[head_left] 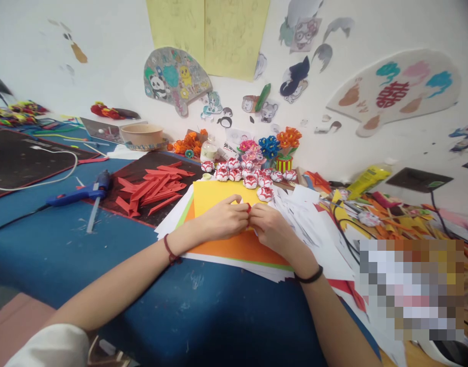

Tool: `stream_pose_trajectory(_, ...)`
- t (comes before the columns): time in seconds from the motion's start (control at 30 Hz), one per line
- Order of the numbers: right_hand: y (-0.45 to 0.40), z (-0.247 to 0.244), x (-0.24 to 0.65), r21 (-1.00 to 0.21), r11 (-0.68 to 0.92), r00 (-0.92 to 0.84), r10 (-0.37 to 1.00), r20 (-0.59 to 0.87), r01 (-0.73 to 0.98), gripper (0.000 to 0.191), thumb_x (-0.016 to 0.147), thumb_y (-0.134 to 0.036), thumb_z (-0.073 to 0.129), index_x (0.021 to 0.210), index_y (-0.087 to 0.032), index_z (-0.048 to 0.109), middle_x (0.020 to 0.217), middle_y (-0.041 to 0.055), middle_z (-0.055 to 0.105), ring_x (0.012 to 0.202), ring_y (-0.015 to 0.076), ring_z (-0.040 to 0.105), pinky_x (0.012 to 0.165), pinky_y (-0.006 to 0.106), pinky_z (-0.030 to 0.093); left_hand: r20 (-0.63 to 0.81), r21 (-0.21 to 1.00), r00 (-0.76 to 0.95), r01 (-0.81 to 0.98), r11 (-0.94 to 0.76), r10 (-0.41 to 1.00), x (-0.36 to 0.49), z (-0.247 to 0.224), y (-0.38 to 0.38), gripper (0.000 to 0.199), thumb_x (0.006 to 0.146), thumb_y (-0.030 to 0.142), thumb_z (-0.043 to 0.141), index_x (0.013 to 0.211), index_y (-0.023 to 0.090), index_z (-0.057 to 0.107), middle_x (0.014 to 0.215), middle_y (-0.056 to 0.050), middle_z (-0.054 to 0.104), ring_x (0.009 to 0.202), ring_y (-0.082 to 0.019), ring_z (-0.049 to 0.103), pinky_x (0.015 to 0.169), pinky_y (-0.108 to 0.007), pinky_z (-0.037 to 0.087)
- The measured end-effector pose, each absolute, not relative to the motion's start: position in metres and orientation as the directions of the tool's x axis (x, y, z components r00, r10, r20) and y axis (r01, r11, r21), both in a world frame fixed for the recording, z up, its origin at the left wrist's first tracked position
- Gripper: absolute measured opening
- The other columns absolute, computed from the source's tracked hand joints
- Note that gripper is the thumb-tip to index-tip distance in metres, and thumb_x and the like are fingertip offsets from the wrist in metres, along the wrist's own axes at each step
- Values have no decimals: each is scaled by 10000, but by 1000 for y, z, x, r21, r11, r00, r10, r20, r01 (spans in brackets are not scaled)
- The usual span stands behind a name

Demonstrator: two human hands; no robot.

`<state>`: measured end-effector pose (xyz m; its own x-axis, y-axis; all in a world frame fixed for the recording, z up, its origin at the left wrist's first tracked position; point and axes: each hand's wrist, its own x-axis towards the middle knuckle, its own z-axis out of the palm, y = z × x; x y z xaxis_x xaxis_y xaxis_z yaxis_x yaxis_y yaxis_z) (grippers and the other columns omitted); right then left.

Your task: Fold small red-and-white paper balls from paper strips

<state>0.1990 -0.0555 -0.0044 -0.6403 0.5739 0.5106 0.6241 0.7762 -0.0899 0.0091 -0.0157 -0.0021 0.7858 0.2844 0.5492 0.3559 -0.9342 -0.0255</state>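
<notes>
My left hand [229,218] and my right hand [271,225] meet over a stack of coloured paper, fingertips pinched together. Between them shows a bit of a small red paper piece [249,207]; most of it is hidden by the fingers. Under the hands lie a yellow sheet [205,196] and an orange sheet [214,247], with green and white edges showing below. Just beyond the sheets sit several red-and-white folded paper flowers [250,181]. To the left, a pile of red folded paper strips [153,187] rests on a dark mat [111,196].
A blue glue gun [77,195] lies on the blue table cover [172,316] at left. A round bowl [142,136] and a striped flower pot [284,163] stand by the wall. Paper scraps [394,219] and a yellow bottle [367,181] crowd the right.
</notes>
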Motion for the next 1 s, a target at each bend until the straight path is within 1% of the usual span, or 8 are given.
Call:
stream_pose_trajectory(0.07, -55, -5, 199, -131, 768, -616, 592, 519, 627, 289, 788, 21, 444, 655, -189, 591, 707, 50, 593, 732, 188, 501, 639, 321, 411, 482, -115, 856, 275, -955, 188, 6, 4, -16, 295, 955, 241, 474, 682, 206, 579, 729, -5, 623, 837, -158, 516, 869, -363, 347)
stream_pose_trajectory(0.23, -50, -6, 204, -284, 690, -437, 669, 601, 666, 215, 788, -21, 518, 695, -201, 592, 720, 27, 618, 749, 191, 525, 704, 337, 423, 523, 16, 777, 403, -915, 351, 3, 10, -17, 151, 925, 235, 509, 875, 225, 651, 837, 9, 687, 844, -173, 518, 797, -371, 314)
stream_pose_trajectory(0.33, -48, -6, 206, -310, 641, -348, 689, 636, 702, 174, 786, -47, 572, 718, -205, 596, 771, 28, 643, 778, 202, 537, 724, 347, 420, 581, -49, 731, 472, -880, 359, 5, 6, -18, 190, 958, 279, 481, 904, 205, 646, 924, -24, 695, 895, -197, 515, 801, -383, 306)
stream_pose_trajectory(0.47, -47, -5, 207, -280, 602, -319, 696, 643, 748, 149, 818, -84, 610, 739, -210, 603, 823, 24, 672, 812, 209, 553, 737, 349, 410, 635, -107, 694, 513, -852, 339, 8, 1, -19, 238, 988, 286, 449, 898, 197, 651, 996, -44, 695, 914, -204, 513, 816, -385, 310)
stream_pose_trajectory(0.6, -47, -5, 207, -250, 586, -298, 678, 672, 770, 56, 861, -215, 651, 806, -217, 637, 892, 27, 697, 846, 215, 574, 748, 355, 409, 677, -70, 637, 554, -830, 368, 7, 0, -18, 243, 995, 266, 445, 901, 197, 659, 998, -30, 699, 927, -199, 517, 831, -384, 311)
stream_pose_trajectory(0.73, -48, -3, 206, -219, 568, -298, 676, 674, 793, 95, 848, -314, 692, 863, -223, 668, 929, 21, 706, 858, 217, 581, 747, 353, 402, 693, -13, 592, 580, -814, 411, 7, -2, -17, 232, 993, 278, 459, 908, 198, 659, 994, -21, 700, 941, -198, 513, 826, -380, 310)
stream_pose_trajectory(0.83, -50, -2, 205, -174, 550, -311, 674, 670, 817, 93, 870, -306, 670, 874, -213, 679, 921, 26, 707, 860, 213, 575, 744, 351, 390, 678, 9, 595, 581, -814, 433, 8, -2, -17, 225, 992, 267, 459, 905, 195, 654, 1016, -18, 696, 944, -199, 509, 823, -383, 309)
stream_pose_trajectory(1.0, -53, -4, 200, -69, 554, -357, 621, 698, 830, 90, 882, -215, 638, 799, -202, 670, 833, 12, 709, 818, 198, 553, 721, 356, 352, 677, 19, 593, 578, -816, 436, 7, -1, -17, 197, 968, 278, 513, 860, 206, 661, 1059, -17, 690, 985, -211, 504, 830, -399, 293)
